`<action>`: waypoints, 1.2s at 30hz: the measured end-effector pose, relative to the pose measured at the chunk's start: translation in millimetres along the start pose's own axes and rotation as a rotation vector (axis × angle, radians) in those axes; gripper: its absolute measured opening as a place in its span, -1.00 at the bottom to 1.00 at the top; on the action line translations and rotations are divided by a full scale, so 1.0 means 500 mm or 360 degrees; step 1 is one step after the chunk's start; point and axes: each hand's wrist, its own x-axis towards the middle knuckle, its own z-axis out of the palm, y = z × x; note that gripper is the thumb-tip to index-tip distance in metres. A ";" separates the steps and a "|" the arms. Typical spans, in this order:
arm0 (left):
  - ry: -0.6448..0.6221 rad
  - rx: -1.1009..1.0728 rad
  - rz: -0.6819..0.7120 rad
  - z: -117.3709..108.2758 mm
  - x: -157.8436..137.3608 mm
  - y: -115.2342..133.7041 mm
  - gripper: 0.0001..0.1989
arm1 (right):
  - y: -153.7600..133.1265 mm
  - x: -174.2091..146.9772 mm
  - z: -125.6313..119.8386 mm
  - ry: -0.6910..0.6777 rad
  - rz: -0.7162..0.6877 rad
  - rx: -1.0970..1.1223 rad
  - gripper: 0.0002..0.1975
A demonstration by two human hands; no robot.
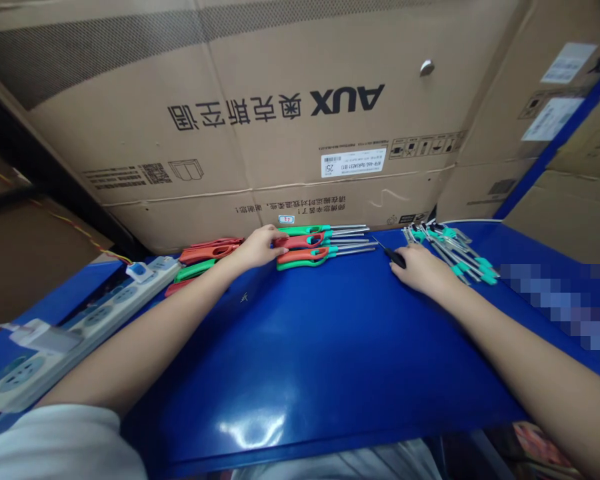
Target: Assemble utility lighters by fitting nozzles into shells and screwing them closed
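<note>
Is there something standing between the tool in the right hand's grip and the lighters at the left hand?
Nothing visible does. The tool points at the lighters, its tip close to their metal rods; contact cannot be judged.

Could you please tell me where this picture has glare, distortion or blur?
Head view: bright glare on the blue table near its front edge; head view: power strip looks stretched toward lower left; head view: pixelated patch at right; head view: lighters in the middle, fine details slightly soft.

Lighters (303, 255) lie between power strip (91, 321) and rods (450, 256).
</note>
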 end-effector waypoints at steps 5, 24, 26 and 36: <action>0.0072 -0.0005 0.0008 -0.002 0.006 0.000 -0.72 | -0.011 -0.005 0.000 0.0011 -0.0033 -0.0025 -0.68; -0.0017 0.0463 -0.0714 -0.120 -0.049 -0.047 -0.75 | 0.015 0.008 0.002 0.0411 -0.0035 0.0208 -0.62; -0.0160 0.0537 -0.0870 -0.131 -0.061 -0.077 -0.75 | 0.017 0.012 0.001 0.0432 -0.0044 0.0265 -0.64; -0.0356 0.0699 -0.0964 -0.117 -0.102 -0.105 -0.78 | 0.005 0.010 0.002 0.0587 -0.0151 0.0437 -0.70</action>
